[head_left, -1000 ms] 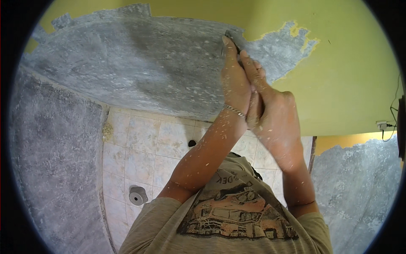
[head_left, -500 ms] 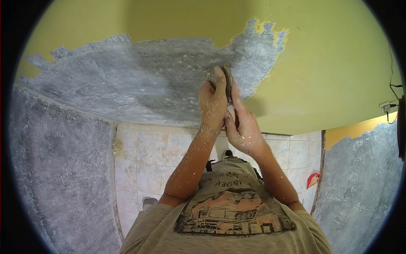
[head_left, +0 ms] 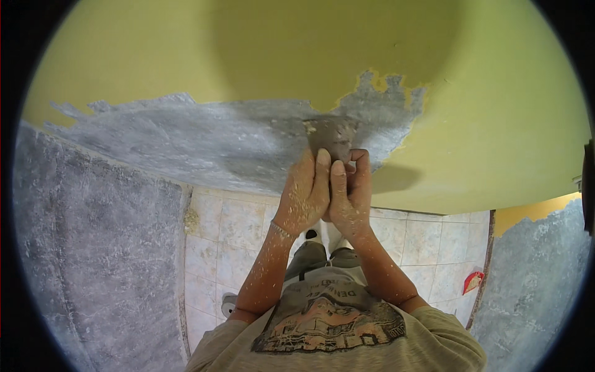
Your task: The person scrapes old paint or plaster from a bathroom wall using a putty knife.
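Observation:
Both of my hands grip a scraper (head_left: pixel 333 137) with a wide, dusty, grey-brown blade; its handle is hidden in my fingers. My left hand (head_left: pixel 304 192) is closed on its left side, thumb lying along the lower part of the blade. My right hand (head_left: pixel 352 195) is closed on the other side, with thumb upright and index finger bent. The blade's far edge reaches the bare grey patch (head_left: pixel 204 133) of wall, just below the yellow-green paint (head_left: pixel 483 142). Pale flakes are stuck to the blade, my hands and forearms.
Grey scraped walls stand at the left (head_left: pixel 105 248) and right (head_left: pixel 527 266). Below is a pale tiled floor (head_left: pixel 238 226), with a red object (head_left: pixel 473 283) near the right wall. A roundish grey item (head_left: pixel 229 304) sits by my left elbow. The painted edge is jagged.
The scraper has turned from edge-on to showing its broad face. My hands sit lower in the view, side by side, and the wall has shifted downward in the picture.

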### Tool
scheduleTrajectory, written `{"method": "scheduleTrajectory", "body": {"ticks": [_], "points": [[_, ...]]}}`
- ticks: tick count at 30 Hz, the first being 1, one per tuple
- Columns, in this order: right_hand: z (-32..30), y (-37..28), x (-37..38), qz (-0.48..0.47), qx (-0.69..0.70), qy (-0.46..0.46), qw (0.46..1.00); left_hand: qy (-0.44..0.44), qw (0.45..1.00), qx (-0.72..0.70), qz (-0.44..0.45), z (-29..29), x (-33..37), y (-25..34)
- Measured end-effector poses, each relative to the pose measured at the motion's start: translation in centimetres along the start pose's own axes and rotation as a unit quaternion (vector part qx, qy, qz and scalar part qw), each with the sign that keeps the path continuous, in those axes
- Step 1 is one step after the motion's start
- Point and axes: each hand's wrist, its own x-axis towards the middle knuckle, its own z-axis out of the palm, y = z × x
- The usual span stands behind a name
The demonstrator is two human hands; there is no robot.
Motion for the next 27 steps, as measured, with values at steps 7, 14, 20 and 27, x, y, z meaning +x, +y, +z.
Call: {"method": "scheduleTrajectory", "body": {"ticks": [7, 14, 20, 27], "points": [[1.0, -3.3, 1.1, 0.084, 0.137, 0.031, 0.987, -0.091, 0.984, -0.149, -0.044, -1.4, -0.1, 0.0], [2.4, -1.8, 2.9, -0.013, 0.051, 0.109, 0.993, -0.103, 0.991, -0.087, 0.013, -0.6, -3.6, -3.3], [3.1, -3.7, 3.6, 0.058, 0.118, 0.110, 0.985, -0.158, 0.984, -0.083, 0.007, 0.2, -3.9, -5.1], [3.1, -4.0, 3.4, 0.105, 0.102, 0.056, 0.988, -0.043, 0.992, -0.068, 0.100, 0.9, -3.8, -4.8]]}}
